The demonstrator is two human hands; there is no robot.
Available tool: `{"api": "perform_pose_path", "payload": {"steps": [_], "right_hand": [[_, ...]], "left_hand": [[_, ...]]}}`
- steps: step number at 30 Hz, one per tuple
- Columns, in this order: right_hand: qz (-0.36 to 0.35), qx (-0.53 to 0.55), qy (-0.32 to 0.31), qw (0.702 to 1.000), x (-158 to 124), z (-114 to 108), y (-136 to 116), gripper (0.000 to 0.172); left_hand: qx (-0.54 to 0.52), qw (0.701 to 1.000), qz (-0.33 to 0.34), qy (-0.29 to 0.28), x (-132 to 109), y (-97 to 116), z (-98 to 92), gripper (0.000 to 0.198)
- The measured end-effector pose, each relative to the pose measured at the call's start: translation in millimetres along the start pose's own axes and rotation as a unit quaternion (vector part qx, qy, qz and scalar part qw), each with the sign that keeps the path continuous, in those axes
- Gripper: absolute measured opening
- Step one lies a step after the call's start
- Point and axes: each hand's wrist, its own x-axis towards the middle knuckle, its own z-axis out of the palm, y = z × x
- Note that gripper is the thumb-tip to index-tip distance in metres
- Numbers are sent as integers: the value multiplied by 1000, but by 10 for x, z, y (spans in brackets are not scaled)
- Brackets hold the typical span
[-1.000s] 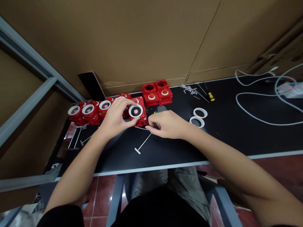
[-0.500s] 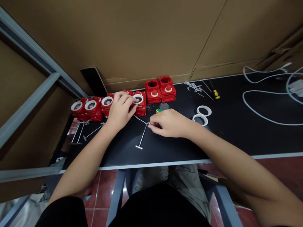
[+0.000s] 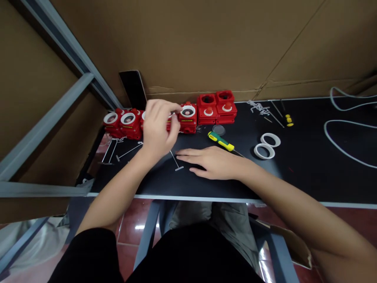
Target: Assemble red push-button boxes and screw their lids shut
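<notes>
My left hand (image 3: pixel 159 126) is raised in front of a row of red boxes, its fingers curved and thumb apart, with nothing visible between them. It hides part of the row. A white ring is set in the face of the red box (image 3: pixel 188 126) just right of its fingertips. My right hand (image 3: pixel 216 162) lies on the black table with fingers stretched out. Close to its fingertips is a small T-shaped metal rod (image 3: pixel 177 162), whose upper end is partly behind my left hand. Behind the right hand lies a green and yellow screwdriver (image 3: pixel 220 140).
Two red boxes without white rings (image 3: pixel 217 108) stand at the back. A clear disc (image 3: pixel 218 130) lies before them. To the right are two loose white rings (image 3: pixel 264 151), a heap of white chains (image 3: pixel 259 107), a yellow-handled tool (image 3: pixel 289 119) and a white cable (image 3: pixel 338 143). More T-shaped rods lie left.
My right hand has let go of the chain end at the rod and flattened onto the table. The left hand has lifted towards me. The screwdriver shows more fully, and the view has shifted.
</notes>
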Motion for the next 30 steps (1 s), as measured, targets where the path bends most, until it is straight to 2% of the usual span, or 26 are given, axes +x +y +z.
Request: {"api": "perform_pose_path", "payload": {"steps": [2,4,8,10,12,15,19,21,23,25,26,28,30], "right_hand": [[-14,-1,5,1000,14,24,12,53],[-17,-2,19,1000,21,31,40,42],[-5,-39,36,999,61,83,49,27],[-6,-53,33,998,100,135,12,29],[-14,-71,26,997,134,180,-28,41],[-22,-89,11,996,145,195,-45,57],[-4,-42,15,999,102,142,-4,48],[2,-20,17,1000,84,111,13,44],[9,-10,13,1000,74,84,25,42],[17,-9,10,1000,70,62,35,41],[20,-9,9,1000,69,54,40,40],[23,-11,9,1000,67,44,51,40],[26,-14,7,1000,65,40,57,40]], "left_hand": [[4,999,-15,49,23,21,-161,25],[-6,997,-15,69,44,0,-229,27],[-72,997,27,27,66,-61,-164,25],[-85,995,50,11,71,-63,-131,25],[-85,994,61,27,77,-56,-130,25],[-89,994,32,48,89,-72,-158,28],[-76,996,-22,28,128,-169,-201,30],[-42,997,-54,-38,169,-247,-255,27],[-4,981,-82,-174,213,-341,-338,22],[8,928,-79,-363,238,-437,-425,20],[12,899,-73,-431,239,-477,-458,21],[23,846,-77,-527,219,-522,-486,44],[40,804,-94,-586,182,-514,-461,60]]}}
